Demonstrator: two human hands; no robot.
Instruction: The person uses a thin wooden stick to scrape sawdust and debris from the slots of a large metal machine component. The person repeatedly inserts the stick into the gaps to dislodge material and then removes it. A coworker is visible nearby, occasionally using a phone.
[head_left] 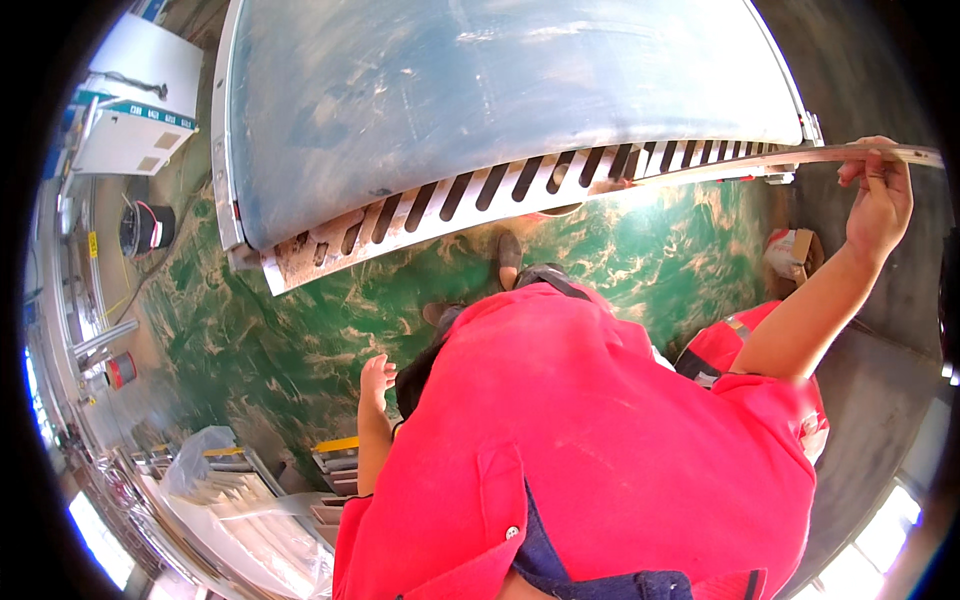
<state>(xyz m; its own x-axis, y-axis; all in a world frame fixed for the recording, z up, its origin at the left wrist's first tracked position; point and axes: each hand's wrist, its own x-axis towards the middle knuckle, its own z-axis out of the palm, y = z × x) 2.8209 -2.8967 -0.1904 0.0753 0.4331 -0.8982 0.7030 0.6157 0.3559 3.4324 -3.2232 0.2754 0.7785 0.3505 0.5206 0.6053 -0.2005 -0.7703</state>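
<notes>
One hand on a long metal strip.
Right hand (pixel 878 195) grips the strip (pixel 800 158) by the slotted panel (pixel 480 190); left hand (pixel 376 378) hangs open.

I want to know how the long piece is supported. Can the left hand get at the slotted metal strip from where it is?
Probably not as it stands: the left hand hangs open low by the body, well apart from the slotted strip; only the right hand grips its end.

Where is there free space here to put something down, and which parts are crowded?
The wide blue-grey panel top is bare. The green floor between the slotted edge and the stacked profiles is free. Crowded: the lower left, and near the right hand, which holds the metal strip.
</notes>
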